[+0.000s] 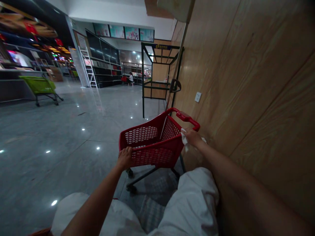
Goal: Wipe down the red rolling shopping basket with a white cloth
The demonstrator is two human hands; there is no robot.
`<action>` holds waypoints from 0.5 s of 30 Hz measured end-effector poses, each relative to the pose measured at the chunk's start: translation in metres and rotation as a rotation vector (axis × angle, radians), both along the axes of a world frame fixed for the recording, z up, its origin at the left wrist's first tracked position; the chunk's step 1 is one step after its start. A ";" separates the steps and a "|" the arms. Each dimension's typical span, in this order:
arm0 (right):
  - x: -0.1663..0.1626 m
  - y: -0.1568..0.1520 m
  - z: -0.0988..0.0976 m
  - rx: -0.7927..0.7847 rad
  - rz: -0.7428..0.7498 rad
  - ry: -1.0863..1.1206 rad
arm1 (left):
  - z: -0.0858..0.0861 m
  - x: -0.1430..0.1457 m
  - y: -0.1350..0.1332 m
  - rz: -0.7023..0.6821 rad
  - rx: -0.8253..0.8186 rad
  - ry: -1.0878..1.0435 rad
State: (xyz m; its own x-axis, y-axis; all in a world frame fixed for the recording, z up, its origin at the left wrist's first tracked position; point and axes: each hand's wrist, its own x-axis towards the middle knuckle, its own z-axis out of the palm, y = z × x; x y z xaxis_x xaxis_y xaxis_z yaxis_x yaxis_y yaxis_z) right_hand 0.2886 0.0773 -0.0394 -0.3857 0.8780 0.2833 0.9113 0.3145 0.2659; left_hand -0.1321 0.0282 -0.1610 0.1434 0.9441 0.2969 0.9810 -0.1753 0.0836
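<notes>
Because the small red perforated-plastic shopping cart sits on wheels on the glossy grey tile floor, centre of frame, it could roll or swing away w/ any uneven push; the left hand is curled over the near lower-left rim of the basket, fingers wrapped on the edge, and looks like the only thing steadying it. The right hand, centre-right, is closed round a crumpled white cloth or tissue, pressed just below the red handle bar; if that cloth slips from the grip it probably drops behind the cart, next to the light wood-grain panelled wall filling the right side. The cart stands close to that wall, so a hard shove could knock the handle against the panel near the white wall socket. The person's knees in white trousers crowd the bottom of frame, leaving little room to pull the cart back. Hard to make out: the cart's far wheels are hidden behind the basket & right knee; can't tell if the cloth touches the handle or only the basket side; inside of basket mostly unseen. Upper centre, a dark metal-frame shelving rack; left edge, a green trolley; a distant seated person is too small for detail.
</notes>
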 end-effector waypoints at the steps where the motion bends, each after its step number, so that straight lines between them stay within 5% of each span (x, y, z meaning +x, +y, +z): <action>1: 0.014 0.002 0.005 0.013 -0.058 0.014 | 0.000 -0.003 0.002 -0.002 0.002 0.014; 5: 0.037 0.010 0.013 0.038 -0.152 0.064 | 0.002 -0.005 0.007 0.066 -0.003 0.048; 9: 0.014 0.007 0.012 -0.001 -0.118 0.108 | 0.007 0.022 0.009 0.143 0.027 0.007; 15: -0.052 -0.017 0.007 -0.064 -0.063 0.073 | 0.023 0.113 0.011 -0.138 0.126 -0.105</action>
State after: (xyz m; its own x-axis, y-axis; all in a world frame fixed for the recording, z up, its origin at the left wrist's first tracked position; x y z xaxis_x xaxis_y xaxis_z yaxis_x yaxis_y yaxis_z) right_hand 0.2362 0.0602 -0.0325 -0.3095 0.9171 0.2514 0.9460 0.2700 0.1796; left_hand -0.0194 0.0397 -0.1378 0.2310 0.8722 0.4312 0.9340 -0.3230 0.1529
